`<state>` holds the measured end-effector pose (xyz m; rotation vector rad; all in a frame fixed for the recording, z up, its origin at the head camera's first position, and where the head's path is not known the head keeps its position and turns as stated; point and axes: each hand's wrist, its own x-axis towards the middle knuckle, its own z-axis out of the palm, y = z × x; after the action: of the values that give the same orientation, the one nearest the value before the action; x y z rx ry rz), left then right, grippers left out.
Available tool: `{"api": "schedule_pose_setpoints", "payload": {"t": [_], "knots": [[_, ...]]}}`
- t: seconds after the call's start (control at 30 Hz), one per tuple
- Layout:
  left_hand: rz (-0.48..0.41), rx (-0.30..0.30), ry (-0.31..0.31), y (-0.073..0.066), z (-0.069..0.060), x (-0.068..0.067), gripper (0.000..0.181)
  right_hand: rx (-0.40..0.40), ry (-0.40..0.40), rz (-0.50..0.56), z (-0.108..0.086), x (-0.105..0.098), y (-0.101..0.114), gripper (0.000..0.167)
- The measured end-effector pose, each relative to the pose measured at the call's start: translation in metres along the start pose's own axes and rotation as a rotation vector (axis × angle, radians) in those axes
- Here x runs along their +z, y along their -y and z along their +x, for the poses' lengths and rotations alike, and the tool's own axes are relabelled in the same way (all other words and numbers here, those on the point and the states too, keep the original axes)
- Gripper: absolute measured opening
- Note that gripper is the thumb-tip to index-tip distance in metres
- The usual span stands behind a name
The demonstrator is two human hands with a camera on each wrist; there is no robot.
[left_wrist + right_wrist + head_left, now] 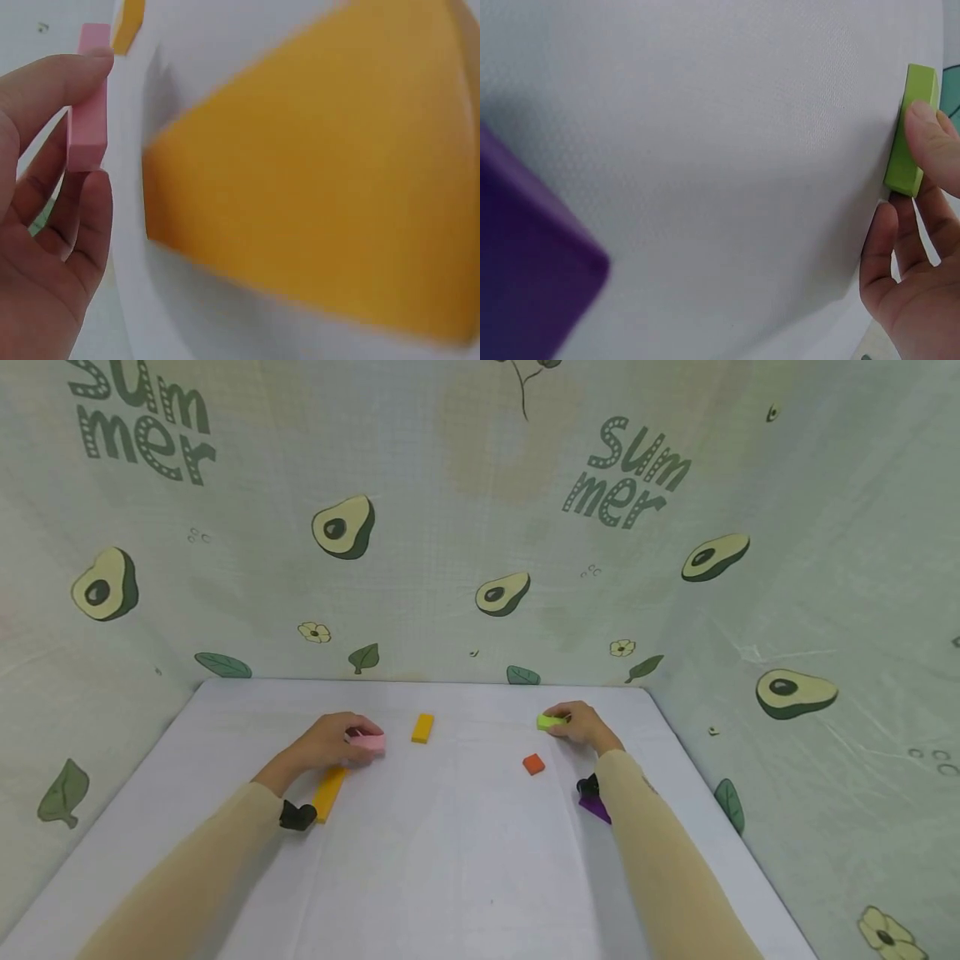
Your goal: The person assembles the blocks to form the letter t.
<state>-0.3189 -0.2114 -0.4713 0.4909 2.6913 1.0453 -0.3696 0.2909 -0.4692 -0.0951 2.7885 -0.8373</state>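
Observation:
My left hand [337,739] pinches a pink block [367,743] between thumb and fingers, over the left part of the white table. In the left wrist view the thumb lies on one face of the pink block [91,120]. A long yellow block [328,795] lies under the left wrist and looms large in the left wrist view. At the right, my right hand [579,725] grips a light green block [551,722]. The right wrist view shows the green block [911,135] with the thumb on it, close to the tabletop. A purple block [596,808] is partly hidden by the right forearm.
A short yellow block [422,728] lies at the back, right of the left hand. An orange square block [533,764] sits in front of the green block. Behind the table [450,860] hangs a cloth [420,610] printed with avocados; more cloth flanks both sides.

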Motion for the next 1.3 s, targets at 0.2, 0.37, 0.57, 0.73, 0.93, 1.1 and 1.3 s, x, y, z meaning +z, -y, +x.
{"api": "schedule_pose_setpoints", "payload": {"t": [0.2,0.37,0.57,0.73,0.93,1.1,1.3], "knots": [[-0.003,0.064,-0.008,-0.016,0.006,0.016,0.036,0.008,0.005,0.008,0.003,0.001,-0.002,0.04],[-0.001,0.12,-0.014,-0.032,0.01,0.029,0.035,0.015,0.001,0.012,0.004,0.002,0.0,0.04],[0.015,0.154,-0.018,-0.049,0.015,0.045,0.035,0.01,0.0,0.012,0.003,0.001,0.001,0.04],[0.013,0.133,-0.033,-0.057,0.019,0.057,0.036,-0.001,-0.005,0.006,0.002,0.002,0.001,0.04],[-0.015,0.12,-0.031,-0.068,0.02,0.069,0.034,-0.002,-0.014,0.012,0.002,0.001,-0.001,0.039],[-0.025,0.127,-0.029,-0.072,0.02,0.077,0.032,0.012,-0.015,0.025,0.001,0.002,-0.001,0.039],[-0.015,0.122,-0.024,-0.075,0.02,0.084,0.033,0.025,-0.008,0.021,0.004,0.003,-0.001,0.04]]}}
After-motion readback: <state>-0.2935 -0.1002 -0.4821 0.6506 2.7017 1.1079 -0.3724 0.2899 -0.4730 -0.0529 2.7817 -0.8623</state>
